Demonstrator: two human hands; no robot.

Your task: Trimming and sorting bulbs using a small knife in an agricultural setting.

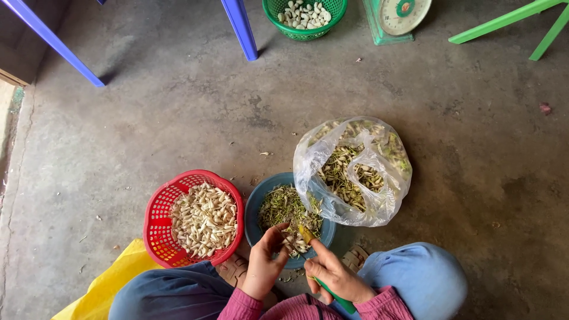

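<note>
On the concrete floor (pixel 148 118), your left hand (pixel 264 264) pinches a small bud while your right hand (pixel 335 275) grips a green-handled knife (pixel 323 278) over the blue bowl (pixel 255 207); trim it carefully next.

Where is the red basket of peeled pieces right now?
In the head view, the red basket sits on the concrete floor at lower left, touching the blue bowl on its right, just ahead of the person's left hand.

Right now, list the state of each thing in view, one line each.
Left hand: pinching a small piece over the blue bowl.
Right hand: gripping a green-handled knife.
Blue bowl: holds trimmings.
Red basket: nearly full of pale pieces.
Clear plastic bag: open, part full.
Green basket: part full.
</note>
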